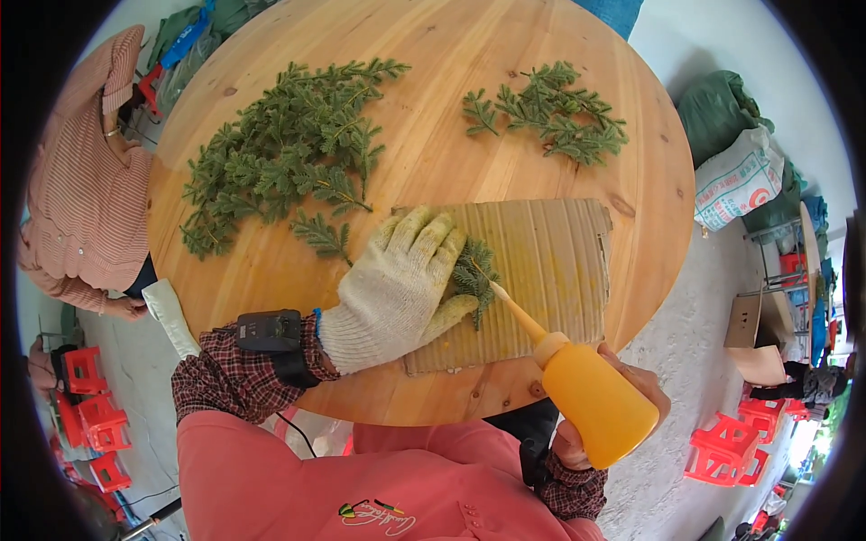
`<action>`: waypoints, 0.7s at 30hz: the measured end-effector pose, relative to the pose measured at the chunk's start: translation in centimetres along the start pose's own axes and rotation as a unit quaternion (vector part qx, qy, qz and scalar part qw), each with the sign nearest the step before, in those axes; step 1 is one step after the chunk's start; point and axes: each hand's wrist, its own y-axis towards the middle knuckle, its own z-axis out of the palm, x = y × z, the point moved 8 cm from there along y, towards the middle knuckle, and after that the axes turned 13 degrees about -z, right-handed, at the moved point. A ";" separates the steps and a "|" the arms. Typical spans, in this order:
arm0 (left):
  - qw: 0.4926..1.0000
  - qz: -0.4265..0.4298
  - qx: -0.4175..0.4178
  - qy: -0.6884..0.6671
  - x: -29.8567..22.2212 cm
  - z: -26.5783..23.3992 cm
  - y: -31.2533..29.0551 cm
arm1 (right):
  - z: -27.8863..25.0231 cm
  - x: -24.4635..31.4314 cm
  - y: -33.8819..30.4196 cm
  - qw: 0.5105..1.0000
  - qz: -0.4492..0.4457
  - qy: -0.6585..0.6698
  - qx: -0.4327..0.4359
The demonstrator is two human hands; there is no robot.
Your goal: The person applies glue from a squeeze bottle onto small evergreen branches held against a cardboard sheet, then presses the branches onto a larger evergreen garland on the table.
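Note:
My left hand [397, 279], in a white knit glove with yellow-stained fingertips, lies over a piece of corrugated cardboard [550, 270]. Between its thumb and forefinger it holds a small green fir-like sprig [474, 270] down on the board. The glove covers part of the sprig. A yellow squeeze bottle [600, 401] is gripped in my bare right hand [645, 383], tilted so that its long nozzle points up and left. The nozzle tip meets the sprig's right side or hovers just over it; I cannot tell which. Yellowish marks stain the cardboard.
A large heap of green sprigs [280, 149] covers the left of the round wooden table [424, 108], with one loose sprig [323, 236] by my glove. A smaller pile [564, 113] lies far right. Another person in a striped top [86, 180] stands at the left edge.

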 end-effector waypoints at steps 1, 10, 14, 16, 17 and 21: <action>1.000 0.002 -0.006 0.004 0.0 0.0 0.0 | -0.1 0.1 -0.1 1.000 -0.003 -0.001 0.003; 1.000 0.005 0.002 0.013 -0.2 -0.1 0.0 | -1.5 0.0 -1.6 0.999 -0.001 -0.032 0.014; 1.000 0.015 -0.016 0.010 -0.3 -0.2 -0.1 | -2.1 -0.2 -2.3 0.999 0.008 -0.034 0.012; 0.999 0.020 -0.024 0.007 -0.4 -0.3 -0.1 | -2.3 -0.4 -2.7 0.999 0.013 -0.037 0.017; 0.999 0.020 -0.024 0.007 -0.3 -0.3 -0.1 | -2.4 -0.4 -2.9 0.999 0.005 -0.041 0.012; 0.999 0.023 -0.022 0.005 -0.4 -0.3 -0.1 | -3.0 -0.1 -3.5 0.999 -0.006 -0.053 0.005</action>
